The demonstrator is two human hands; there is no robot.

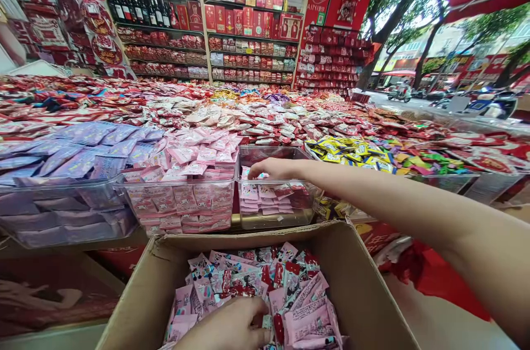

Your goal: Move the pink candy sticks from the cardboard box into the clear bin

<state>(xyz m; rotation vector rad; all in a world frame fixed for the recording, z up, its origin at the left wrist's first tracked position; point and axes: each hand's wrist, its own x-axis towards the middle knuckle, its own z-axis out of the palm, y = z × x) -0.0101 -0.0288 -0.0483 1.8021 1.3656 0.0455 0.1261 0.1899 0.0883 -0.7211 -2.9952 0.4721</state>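
My right hand (271, 168) reaches over the front of a clear plastic bin (265, 217) partly filled with small pink packets (265, 201). Its bent fingers point down at the packets by the bin's left side; what they hold, if anything, is hidden. Below, an open cardboard box (356, 278) contains a loose heap of pink, red and black-printed packets (306, 319). My left hand (232, 322) is down in this heap, its fingers curled around a small packet (267, 323), partly covered by the fingers.
Left of the bin stand a heaped bin of pink packets (182, 201) and one of lilac packets (74, 212). Yellow packets (351, 152) lie to the right. Behind spreads a wide display of wrapped sweets (265, 123), then shelves (209, 24) with boxes and bottles. Scooters (399, 91) stand outside.
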